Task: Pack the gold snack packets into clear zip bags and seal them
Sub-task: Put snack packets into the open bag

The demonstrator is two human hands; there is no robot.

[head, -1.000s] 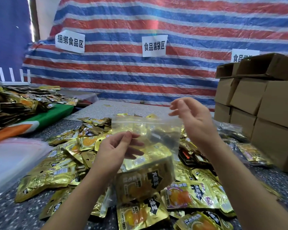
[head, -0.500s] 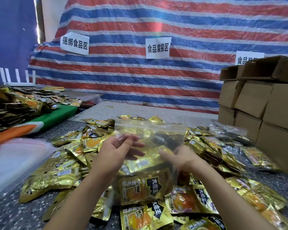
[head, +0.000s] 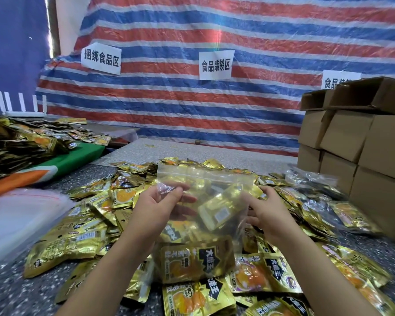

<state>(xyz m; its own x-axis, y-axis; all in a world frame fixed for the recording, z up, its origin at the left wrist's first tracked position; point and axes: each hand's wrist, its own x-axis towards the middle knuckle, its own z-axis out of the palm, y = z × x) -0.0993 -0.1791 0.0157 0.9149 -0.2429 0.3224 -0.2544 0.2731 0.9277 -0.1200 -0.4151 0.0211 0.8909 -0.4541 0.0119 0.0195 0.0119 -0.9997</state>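
I hold a clear zip bag [head: 205, 179] upright over the pile of loose gold snack packets [head: 82, 242] on the speckled table. My left hand [head: 155, 210] pinches the bag's left side below the zip strip. My right hand [head: 271, 215] grips its right side with curled fingers. Inside the bag, one gold packet [head: 219, 210] lies tilted, and another [head: 192, 261] sits at the bottom. The bag's mouth is at the top; I cannot tell whether the zip is closed.
Stacked cardboard boxes [head: 363, 137] stand at the right, with clear bags of packets [head: 312, 179] lying in front of them. A stack of empty clear bags [head: 16, 215] lies at the left. Behind it is another heap of packets [head: 21, 142] on a green and orange cloth.
My right hand came down from above the bag's mouth and took hold of the bag's right side. My left hand kept its hold on the left side.
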